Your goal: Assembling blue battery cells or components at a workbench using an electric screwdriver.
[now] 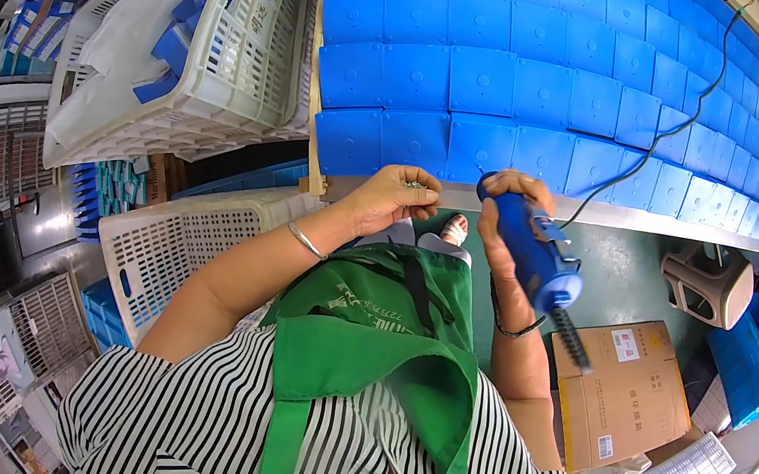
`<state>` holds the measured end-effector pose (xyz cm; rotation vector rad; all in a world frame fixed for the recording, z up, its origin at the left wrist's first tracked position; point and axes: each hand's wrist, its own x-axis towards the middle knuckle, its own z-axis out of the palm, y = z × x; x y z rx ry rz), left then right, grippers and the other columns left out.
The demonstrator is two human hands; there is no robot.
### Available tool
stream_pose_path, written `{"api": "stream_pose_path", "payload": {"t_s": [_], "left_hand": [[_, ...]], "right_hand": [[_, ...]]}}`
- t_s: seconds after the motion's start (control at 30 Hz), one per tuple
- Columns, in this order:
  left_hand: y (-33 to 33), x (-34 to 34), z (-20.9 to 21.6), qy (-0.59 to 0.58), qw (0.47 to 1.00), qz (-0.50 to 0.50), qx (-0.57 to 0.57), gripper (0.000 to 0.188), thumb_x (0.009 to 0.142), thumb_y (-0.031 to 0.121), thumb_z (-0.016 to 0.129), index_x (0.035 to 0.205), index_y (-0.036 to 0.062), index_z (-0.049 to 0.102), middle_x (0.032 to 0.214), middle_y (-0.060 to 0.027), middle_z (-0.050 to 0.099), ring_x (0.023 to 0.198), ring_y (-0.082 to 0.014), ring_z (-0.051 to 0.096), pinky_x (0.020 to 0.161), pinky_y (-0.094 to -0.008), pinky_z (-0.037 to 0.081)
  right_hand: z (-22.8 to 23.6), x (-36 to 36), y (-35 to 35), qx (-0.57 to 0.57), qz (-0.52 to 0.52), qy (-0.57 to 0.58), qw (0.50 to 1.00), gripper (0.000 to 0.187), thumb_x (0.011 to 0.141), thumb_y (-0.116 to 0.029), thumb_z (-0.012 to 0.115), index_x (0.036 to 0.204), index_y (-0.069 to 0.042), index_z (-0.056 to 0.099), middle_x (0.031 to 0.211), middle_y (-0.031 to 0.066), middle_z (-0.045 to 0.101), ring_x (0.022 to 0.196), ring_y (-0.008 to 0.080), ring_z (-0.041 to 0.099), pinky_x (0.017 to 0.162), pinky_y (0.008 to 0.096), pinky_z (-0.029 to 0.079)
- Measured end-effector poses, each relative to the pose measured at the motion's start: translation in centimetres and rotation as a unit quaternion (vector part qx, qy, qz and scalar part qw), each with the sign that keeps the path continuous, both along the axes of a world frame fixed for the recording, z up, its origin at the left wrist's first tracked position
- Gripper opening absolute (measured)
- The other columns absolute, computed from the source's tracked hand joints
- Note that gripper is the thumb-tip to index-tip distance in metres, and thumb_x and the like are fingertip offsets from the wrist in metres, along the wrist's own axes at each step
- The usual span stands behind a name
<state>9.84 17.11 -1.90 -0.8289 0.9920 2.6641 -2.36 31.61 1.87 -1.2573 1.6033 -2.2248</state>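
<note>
My right hand [508, 221] is wrapped round a blue electric screwdriver [535, 256], held tilted over the near edge of the table. The ribbed black cord end of the tool points down and to the right; its tip is hidden at my fingers. My left hand [386, 200] is closed in a pinch just left of it, with small metal pieces, seemingly screws [416, 186], showing at the fingertips. Beyond both hands, flat blue panels [418, 76] lie in overlapping rows across the table, each with a small round mark. Neither hand touches them.
A black cable [662, 135] runs over the panels. At left stand a white crate [238, 60] with blue parts and plastic film, and a lower white crate [185, 243]. To the right are a stool [708, 285], a cardboard box [625, 397] and a blue bin [756, 359].
</note>
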Motion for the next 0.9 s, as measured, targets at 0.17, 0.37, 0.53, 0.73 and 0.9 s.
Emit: {"api": "stream_pose_path", "payload": {"t_s": [0.17, 0.37, 0.53, 0.73, 0.9], "left_hand": [[0.1, 0.3, 0.0, 0.000, 1.000, 0.017, 0.007, 0.018, 0.084, 0.010, 0.062, 0.095, -0.0026, 0.057, 0.087, -0.0104, 0.062, 0.077, -0.0180, 0.063, 0.067, -0.0247, 0.053], [0.0, 1.8, -0.4, -0.004, 0.998, 0.065, 0.006, 0.017, 0.084, 0.010, 0.061, 0.096, -0.0025, 0.059, 0.085, -0.0095, 0.062, 0.076, -0.0174, 0.062, 0.067, -0.0249, 0.053], [-0.4, 1.9, -0.7, 0.006, 0.992, 0.111, 0.056, 0.013, 0.085, 0.011, 0.061, 0.092, -0.0005, 0.059, 0.082, -0.0072, 0.062, 0.071, -0.0149, 0.060, 0.064, -0.0235, 0.051], [-0.7, 2.5, -0.5, -0.004, 0.991, 0.114, 0.067, 0.015, 0.088, 0.017, 0.057, 0.086, 0.0029, 0.059, 0.077, -0.0035, 0.060, 0.069, -0.0124, 0.058, 0.062, -0.0230, 0.048], [-1.2, 2.9, -1.7, 0.027, 0.991, 0.078, 0.104, 0.021, 0.091, 0.024, 0.053, 0.085, 0.0046, 0.058, 0.077, -0.0022, 0.059, 0.070, -0.0121, 0.057, 0.061, -0.0227, 0.047]], "right_hand": [[1.0, -0.4, 0.0, 0.085, -0.086, -0.133, 0.984, 0.055, 0.073, 0.006, 0.060, 0.121, -0.006, 0.036, 0.087, 0.0077, 0.057, 0.084, 0.0174, 0.056, 0.085, 0.0329, 0.043], [3.6, 2.0, -0.9, 0.015, -0.053, -0.194, 0.979, 0.065, 0.076, -0.017, 0.067, 0.124, 0.000, 0.027, 0.084, 0.0098, 0.057, 0.084, 0.0208, 0.055, 0.089, 0.0394, 0.039], [3.6, 4.0, -2.1, 0.000, -0.016, -0.192, 0.981, 0.068, 0.076, -0.021, 0.070, 0.124, -0.001, 0.027, 0.082, 0.0095, 0.057, 0.082, 0.0209, 0.055, 0.087, 0.0404, 0.040], [3.8, 4.9, -3.0, 0.037, 0.003, -0.174, 0.984, 0.067, 0.074, -0.016, 0.069, 0.122, 0.002, 0.027, 0.086, 0.0077, 0.058, 0.086, 0.0187, 0.056, 0.089, 0.0366, 0.040], [3.5, 5.0, -3.8, 0.029, 0.001, -0.173, 0.985, 0.072, 0.075, -0.026, 0.071, 0.124, 0.000, 0.025, 0.082, 0.0098, 0.056, 0.082, 0.0220, 0.055, 0.086, 0.0411, 0.040]]}}
